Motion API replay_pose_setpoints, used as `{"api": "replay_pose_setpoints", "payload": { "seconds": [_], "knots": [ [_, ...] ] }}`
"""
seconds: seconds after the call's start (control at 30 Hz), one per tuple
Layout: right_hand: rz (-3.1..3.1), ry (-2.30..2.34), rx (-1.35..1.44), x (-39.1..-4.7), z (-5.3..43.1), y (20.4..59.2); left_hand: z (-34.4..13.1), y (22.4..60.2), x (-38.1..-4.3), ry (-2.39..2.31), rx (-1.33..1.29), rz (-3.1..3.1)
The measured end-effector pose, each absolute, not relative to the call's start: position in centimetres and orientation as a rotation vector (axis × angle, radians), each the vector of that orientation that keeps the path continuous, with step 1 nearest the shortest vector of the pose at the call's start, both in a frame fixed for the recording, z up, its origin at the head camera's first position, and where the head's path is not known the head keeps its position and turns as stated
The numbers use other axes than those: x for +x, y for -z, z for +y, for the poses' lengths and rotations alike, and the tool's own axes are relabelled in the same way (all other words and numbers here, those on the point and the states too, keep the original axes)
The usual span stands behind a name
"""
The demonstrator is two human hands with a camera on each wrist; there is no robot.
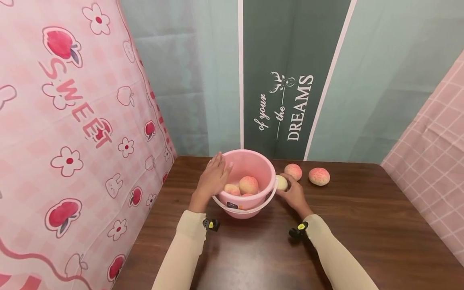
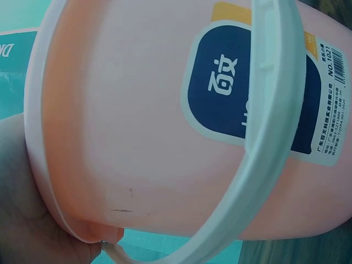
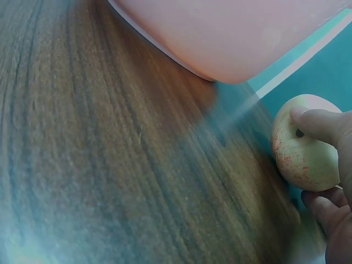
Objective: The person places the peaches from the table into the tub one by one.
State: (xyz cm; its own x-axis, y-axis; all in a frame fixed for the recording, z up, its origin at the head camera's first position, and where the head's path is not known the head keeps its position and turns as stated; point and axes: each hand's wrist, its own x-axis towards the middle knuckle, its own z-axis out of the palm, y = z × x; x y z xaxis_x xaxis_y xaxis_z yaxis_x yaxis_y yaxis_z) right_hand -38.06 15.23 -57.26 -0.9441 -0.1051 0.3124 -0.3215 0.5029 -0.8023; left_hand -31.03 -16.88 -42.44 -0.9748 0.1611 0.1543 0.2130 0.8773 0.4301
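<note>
Right grip (image 1: 295,195) is pinching a pale peach (image 1: 281,183), rounded, without evident long axis; I am seeing it just right of the pink bucket (image 1: 250,163), outside the rim, whose left side the left grip (image 1: 212,179) is holding.
</note>
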Motion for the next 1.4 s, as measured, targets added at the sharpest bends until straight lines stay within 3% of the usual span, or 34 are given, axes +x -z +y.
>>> {"api": "replay_pose_setpoints", "payload": {
  "seconds": [0.33,1.4],
  "knots": [
    [-2.434,-1.456,0.339,-37.5,16.0,56.3,-16.9,42.4,-30.9,0.691,-0.316,-2.915],
    [-2.224,-1.502,0.399,-34.8,14.5,44.8,-17.1,42.3,-30.9,0.694,-0.328,-2.929]
  ]
}}
